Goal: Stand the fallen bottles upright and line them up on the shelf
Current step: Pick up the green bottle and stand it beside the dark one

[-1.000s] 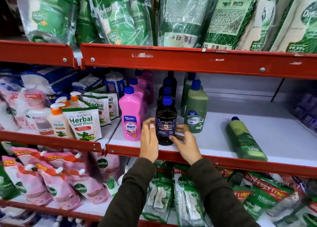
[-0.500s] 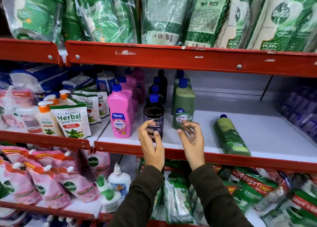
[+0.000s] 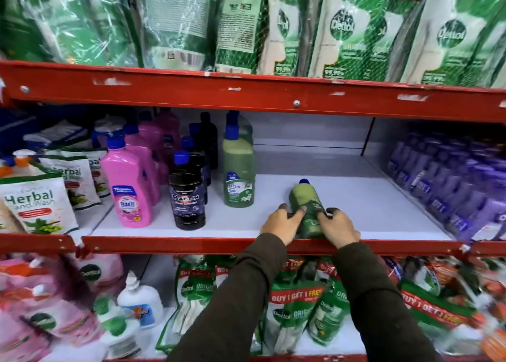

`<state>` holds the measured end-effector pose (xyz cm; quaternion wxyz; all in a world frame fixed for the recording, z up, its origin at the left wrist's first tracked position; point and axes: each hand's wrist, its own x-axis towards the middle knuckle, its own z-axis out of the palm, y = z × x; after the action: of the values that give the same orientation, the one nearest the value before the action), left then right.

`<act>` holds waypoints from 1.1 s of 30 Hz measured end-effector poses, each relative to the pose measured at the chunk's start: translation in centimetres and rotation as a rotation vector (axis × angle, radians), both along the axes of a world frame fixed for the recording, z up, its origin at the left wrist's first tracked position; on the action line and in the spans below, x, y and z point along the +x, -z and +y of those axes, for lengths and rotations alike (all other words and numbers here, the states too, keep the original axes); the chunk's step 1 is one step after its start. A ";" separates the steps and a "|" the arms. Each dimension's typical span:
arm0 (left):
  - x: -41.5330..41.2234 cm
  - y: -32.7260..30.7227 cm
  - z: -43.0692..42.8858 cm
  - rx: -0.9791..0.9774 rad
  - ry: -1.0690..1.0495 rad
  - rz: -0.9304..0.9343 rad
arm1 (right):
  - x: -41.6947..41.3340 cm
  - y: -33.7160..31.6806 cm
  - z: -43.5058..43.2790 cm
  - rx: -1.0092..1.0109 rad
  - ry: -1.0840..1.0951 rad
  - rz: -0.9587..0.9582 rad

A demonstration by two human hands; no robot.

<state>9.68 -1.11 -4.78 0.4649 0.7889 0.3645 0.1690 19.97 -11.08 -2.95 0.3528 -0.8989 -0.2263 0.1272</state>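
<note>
single head view, close, forward and down at the shelf (image 3: 219, 231)

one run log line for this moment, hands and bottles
left hand: on fallen green bottle | right hand: on same bottle | bottle: lying, cap away | dark bottle: upright

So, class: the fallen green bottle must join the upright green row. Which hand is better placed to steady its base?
Right hand: it grips the fallen green bottle on the side away from the upright green row; the left hand lies between them.
</note>
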 end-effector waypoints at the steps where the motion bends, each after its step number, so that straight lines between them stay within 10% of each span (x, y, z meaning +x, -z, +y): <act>1: 0.2 0.1 -0.2 0.048 -0.019 0.007 | 0.2 0.2 -0.2 0.013 -0.025 -0.003; 11: -1.3 0.1 -0.4 -0.072 -0.045 -0.428 | 0.3 0.6 -1.3 0.644 -0.174 0.224; 33: -11.0 1.0 4.8 0.041 -0.218 -0.647 | -8.8 1.7 6.0 0.804 -0.459 0.221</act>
<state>-1.30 3.68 -5.76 0.5195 0.6603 0.2769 0.4664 11.13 -5.09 -4.64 0.6575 -0.5991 -0.4113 0.1992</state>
